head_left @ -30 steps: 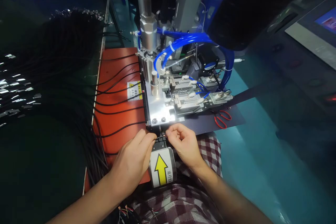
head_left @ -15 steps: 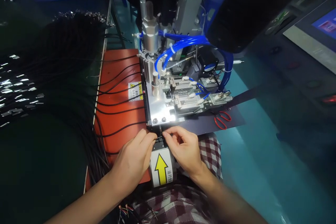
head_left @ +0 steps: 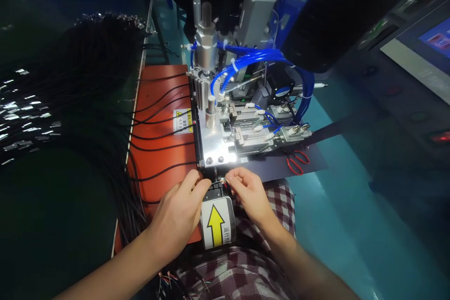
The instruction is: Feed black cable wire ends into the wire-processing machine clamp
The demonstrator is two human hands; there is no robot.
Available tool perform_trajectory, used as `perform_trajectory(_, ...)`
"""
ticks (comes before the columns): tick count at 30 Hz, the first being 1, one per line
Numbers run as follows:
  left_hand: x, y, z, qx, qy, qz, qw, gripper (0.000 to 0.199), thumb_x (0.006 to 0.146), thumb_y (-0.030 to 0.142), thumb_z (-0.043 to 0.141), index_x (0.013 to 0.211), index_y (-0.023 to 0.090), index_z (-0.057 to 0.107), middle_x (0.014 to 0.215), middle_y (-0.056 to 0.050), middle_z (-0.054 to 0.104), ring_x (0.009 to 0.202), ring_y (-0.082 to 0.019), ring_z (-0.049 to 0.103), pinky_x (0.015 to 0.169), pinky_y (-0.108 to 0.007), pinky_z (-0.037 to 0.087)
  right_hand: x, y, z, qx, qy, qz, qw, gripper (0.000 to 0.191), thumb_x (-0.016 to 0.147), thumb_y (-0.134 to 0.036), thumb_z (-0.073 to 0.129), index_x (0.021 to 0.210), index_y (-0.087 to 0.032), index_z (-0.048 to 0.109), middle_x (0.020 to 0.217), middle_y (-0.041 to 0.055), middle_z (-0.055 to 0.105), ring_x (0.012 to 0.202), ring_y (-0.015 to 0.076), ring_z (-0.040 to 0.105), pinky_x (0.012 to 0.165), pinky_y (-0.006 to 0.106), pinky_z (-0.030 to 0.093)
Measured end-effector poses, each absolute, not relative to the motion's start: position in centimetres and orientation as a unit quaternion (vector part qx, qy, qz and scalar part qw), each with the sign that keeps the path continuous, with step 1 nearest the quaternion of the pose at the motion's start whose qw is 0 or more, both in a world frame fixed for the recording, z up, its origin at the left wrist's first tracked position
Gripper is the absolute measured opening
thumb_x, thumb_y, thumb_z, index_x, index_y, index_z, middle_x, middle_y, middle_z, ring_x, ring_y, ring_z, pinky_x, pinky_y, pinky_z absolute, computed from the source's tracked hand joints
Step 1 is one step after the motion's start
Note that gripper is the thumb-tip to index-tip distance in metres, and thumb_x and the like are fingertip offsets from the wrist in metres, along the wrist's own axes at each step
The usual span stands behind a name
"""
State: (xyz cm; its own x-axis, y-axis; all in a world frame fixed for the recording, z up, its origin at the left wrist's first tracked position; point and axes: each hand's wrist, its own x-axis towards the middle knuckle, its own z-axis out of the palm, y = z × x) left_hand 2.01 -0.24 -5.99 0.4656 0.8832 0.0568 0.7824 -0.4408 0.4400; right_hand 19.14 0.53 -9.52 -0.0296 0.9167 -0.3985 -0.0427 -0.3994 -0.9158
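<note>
Right hand [head_left: 250,193] has shifted toward three o'clock, exposing more cable [head_left: 218,182] at twelve o'clock from the arrow label [head_left: 216,225]. Left hand [head_left: 180,210] pinches the cable; right grip's closure undetermined.

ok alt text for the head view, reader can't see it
Left hand and right hand grip a thin cable near a yellow arrow label, by a metal machine. Black cables cross a red board at left; red scissors lie at right.
</note>
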Motion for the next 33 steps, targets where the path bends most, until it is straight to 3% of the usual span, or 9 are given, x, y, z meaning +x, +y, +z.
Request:
perform_trajectory(5, 2.0, 0.0, -5.9, 0.854, 0.473, 0.149, 0.158, 0.027, 0.084, 0.004, 0.044, 0.103, 0.012, 0.061, 0.083, -0.007, 0.058, 0.072, -0.021, 0.056, 0.063, -0.032, 0.05, 19.3, 1.2, -9.8, -0.524, -0.275, 0.708, 0.386, 0.024, 0.071, -0.036, 0.065, 0.063, -0.016, 0.053, 0.048, -0.0069, 0.042, 0.042, 0.0054, 0.026, 0.042, 0.022, 0.016)
perform_trajectory(11, 2.0, 0.0, -6.1, 0.878, 0.453, 0.147, 0.042, 0.025, 0.085, 0.007, 0.043, 0.1, 0.012, 0.063, 0.083, -0.009, 0.056, 0.076, -0.025, 0.052, 0.061, -0.037, 0.046, 19.7, -0.4, -10.3, -0.558, -0.316, 0.653, 0.404, 0.028, 0.078, -0.042, 0.058, 0.07, -0.016, 0.056, 0.052, -0.0055, 0.046, 0.043, 0.0068, 0.034, 0.044, 0.021, 0.024)
perform_trajectory(15, 2.1, -0.4, -6.1, 0.883, 0.449, 0.129, 0.05, 0.026, 0.085, 0.007, 0.043, 0.104, 0.011, 0.061, 0.084, -0.009, 0.054, 0.073, -0.022, 0.051, 0.06, -0.034, 0.047, 19.4, -1.3, -9.5, -0.577, -0.36, 0.636, 0.365, 0.026, 0.077, -0.04, 0.06, 0.07, -0.015, 0.057, 0.055, -0.004, 0.046, 0.047, 0.0081, 0.036, 0.044, 0.021, 0.027)
perform_trajectory(24, 2.1, -1.0, -6.4, 0.88, 0.457, 0.099, 0.082, 0.034, 0.083, 0.003, 0.042, 0.115, 0.008, 0.053, 0.094, -0.011, 0.054, 0.078, -0.023, 0.054, 0.062, -0.033, 0.052, 19.6, -0.3, -7.9, -0.608, -0.63, 0.358, 0.324, 0.016, 0.08, -0.018, 0.051, 0.064, -0.019, 0.053, 0.061, -0.0023, 0.048, 0.058, 0.0121, 0.043, 0.058, 0.026, 0.032)
perform_trajectory(29, 2.1, -0.8, -6.3, 0.873, 0.464, 0.106, 0.107, 0.033, 0.082, 0.001, 0.042, 0.111, 0.009, 0.055, 0.096, -0.012, 0.055, 0.081, -0.023, 0.056, 0.065, -0.036, 0.054, 20.3, 0.8, -9.4, -0.565, -0.452, 0.601, 0.339, 0.016, 0.077, -0.026, 0.055, 0.065, -0.018, 0.052, 0.052, -0.0053, 0.041, 0.046, 0.0092, 0.035, 0.044, 0.023, 0.027)
perform_trajectory(33, 2.2, -0.4, -5.9, 0.862, 0.464, 0.134, 0.153, 0.034, 0.081, 0.0, 0.041, 0.111, 0.009, 0.056, 0.095, -0.012, 0.056, 0.081, -0.023, 0.056, 0.068, -0.036, 0.054, 20.6, 0.9, -9.6, -0.551, -0.426, 0.626, 0.352, 0.02, 0.08, -0.033, 0.056, 0.069, -0.017, 0.055, 0.055, -0.0038, 0.047, 0.048, 0.0097, 0.04, 0.046, 0.023, 0.031)
